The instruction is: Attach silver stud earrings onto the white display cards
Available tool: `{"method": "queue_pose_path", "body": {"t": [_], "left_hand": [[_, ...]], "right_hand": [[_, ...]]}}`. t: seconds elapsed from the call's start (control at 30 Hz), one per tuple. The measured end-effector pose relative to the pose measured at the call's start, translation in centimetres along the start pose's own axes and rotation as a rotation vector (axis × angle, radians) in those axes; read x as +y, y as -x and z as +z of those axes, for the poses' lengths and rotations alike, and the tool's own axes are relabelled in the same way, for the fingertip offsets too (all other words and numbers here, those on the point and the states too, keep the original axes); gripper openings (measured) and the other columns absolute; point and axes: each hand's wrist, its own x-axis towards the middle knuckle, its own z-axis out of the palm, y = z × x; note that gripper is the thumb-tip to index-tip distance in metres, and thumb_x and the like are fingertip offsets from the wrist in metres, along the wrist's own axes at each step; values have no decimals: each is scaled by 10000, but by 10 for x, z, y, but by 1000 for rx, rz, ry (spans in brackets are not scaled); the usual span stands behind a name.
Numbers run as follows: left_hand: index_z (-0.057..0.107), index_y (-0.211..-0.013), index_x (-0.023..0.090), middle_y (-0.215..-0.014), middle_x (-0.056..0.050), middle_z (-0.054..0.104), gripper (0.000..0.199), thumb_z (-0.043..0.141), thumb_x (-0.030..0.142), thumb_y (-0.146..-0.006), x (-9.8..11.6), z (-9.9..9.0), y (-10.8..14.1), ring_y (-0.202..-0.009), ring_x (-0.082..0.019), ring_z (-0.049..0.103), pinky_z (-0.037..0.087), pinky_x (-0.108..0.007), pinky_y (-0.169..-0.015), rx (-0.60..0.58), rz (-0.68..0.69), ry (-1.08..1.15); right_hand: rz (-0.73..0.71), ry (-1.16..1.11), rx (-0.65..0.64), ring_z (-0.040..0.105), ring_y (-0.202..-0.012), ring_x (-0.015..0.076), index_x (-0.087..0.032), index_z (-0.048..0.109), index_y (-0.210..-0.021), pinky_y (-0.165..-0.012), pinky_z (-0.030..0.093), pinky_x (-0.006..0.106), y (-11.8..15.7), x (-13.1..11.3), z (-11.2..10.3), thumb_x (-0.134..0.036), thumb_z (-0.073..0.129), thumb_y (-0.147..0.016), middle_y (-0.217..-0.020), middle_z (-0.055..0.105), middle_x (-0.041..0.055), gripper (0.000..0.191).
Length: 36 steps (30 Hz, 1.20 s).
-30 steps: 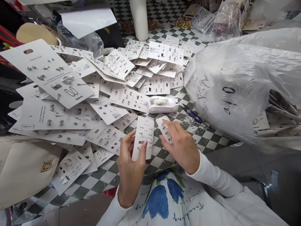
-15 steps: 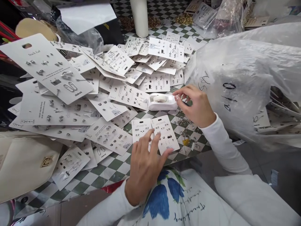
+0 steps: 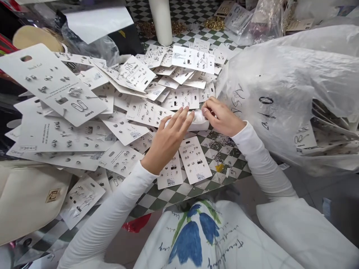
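Note:
A white tape dispenser (image 3: 199, 125) with a roll of tape stands on the checkered table, partly covered by both hands. My left hand (image 3: 171, 136) lies across its left side, fingers stretched out and fingertips over the roll. At the dispenser's right end my right hand (image 3: 221, 116) is closed in a pinch on the tape's end; the strip itself is barely visible. Just below are two white earring cards side by side, the right card (image 3: 195, 160) fully in view and the left card (image 3: 170, 172) partly under my left hand and wrist.
Many earring cards (image 3: 64, 130) are heaped to the left and behind. A large plastic bag (image 3: 280, 86) fills the right. Loose small metal pieces (image 3: 224, 149) and a yellow scrap (image 3: 219, 167) lie beside the cards. A cream handbag (image 3: 30, 198) sits at left, a white cylinder (image 3: 162, 22) behind.
My left hand has moved up from the two cards onto the tape dispenser. My right hand stays at the dispenser's right end, its fingers drawn in closer. The view has shifted slightly.

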Motion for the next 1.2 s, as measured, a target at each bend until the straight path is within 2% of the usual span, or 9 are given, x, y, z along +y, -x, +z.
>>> {"method": "queue_pose_path", "body": {"t": [0.1, 0.2, 0.3, 0.43, 0.53, 0.63, 0.83, 1.07, 1.2], "left_hand": [[324, -1588, 148, -1634, -194, 368, 612, 358, -41, -1006, -4, 4, 4, -1497, -304, 407, 463, -485, -1078, -2, -3, -68], [312, -1600, 185, -1652, -170, 340, 659, 355, -63, -991, -6, 4, 4, -1505, -302, 392, 484, -479, -1030, -10, 5, -98], [296, -1610, 204, -1670, -144, 309, 681, 368, -63, -987, -5, 5, 3, -1522, -299, 364, 488, -479, -1016, -9, 9, -118], [295, -1610, 204, -1673, -139, 300, 638, 395, -8, -1017, -2, 6, 3, -1524, -290, 361, 488, -484, -1006, -10, -1, -135], [290, -1613, 216, -1674, -136, 297, 637, 398, 4, -1023, -1, 6, 2, -1525, -285, 361, 485, -488, -994, -6, -9, -149], [279, -1618, 237, -1678, -126, 288, 667, 397, -14, -1011, 0, 6, 3, -1529, -281, 353, 478, -495, -992, -10, -18, -157], [277, -1621, 250, -1684, -112, 277, 704, 367, -48, -990, 2, 6, 2, -1523, -287, 363, 468, -494, -983, -25, -29, -161], [282, -1624, 240, -1686, -122, 269, 728, 371, -69, -971, 5, 7, 2, -1523, -314, 357, 472, -496, -967, -24, -39, -156], [285, -1623, 242, -1681, -127, 281, 738, 376, -74, -962, 6, 8, 3, -1519, -323, 361, 469, -498, -972, -19, -40, -149]], "right_hand": [[43, -166, -11, 525, -756, 187, -206, 517, -831, -721, 443, 339, 5, 5, -6, -179, 472, -1040, -854, 536, 37, 215], [119, -416, -26, 580, -748, 174, -194, 565, -872, -683, 482, 317, 11, 10, -9, -231, 527, -1027, -825, 581, 27, 164], [129, -539, 64, 633, -739, 172, -176, 616, -855, -686, 534, 314, 16, 13, -8, -264, 653, -958, -808, 640, 35, 140], [101, -526, 168, 659, -707, 162, -162, 694, -887, -696, 576, 319, 19, 10, -8, -292, 743, -906, -815, 698, 38, 140], [109, -486, 243, 650, -700, 150, -177, 695, -1047, -667, 563, 302, 23, 7, -6, -229, 755, -884, -814, 689, 9, 182], [130, -457, 294, 630, -717, 144, -188, 668, -1042, -639, 537, 287, 26, 8, -1, -158, 708, -886, -808, 652, -1, 164], [117, -461, 309, 591, -698, 149, -220, 597, -991, -600, 495, 299, 26, 15, 5, -115, 675, -876, -787, 611, -11, 174], [41, -491, 331, 520, -672, 151, -258, 448, -921, -582, 442, 320, 25, 22, 9, -73, 637, -861, -810, 505, -20, 271], [81, -418, 265, 499, -632, 154, -256, 433, -915, -547, 414, 321, 27, 21, 10, -5, 621, -833, -773, 500, -27, 324]]}}
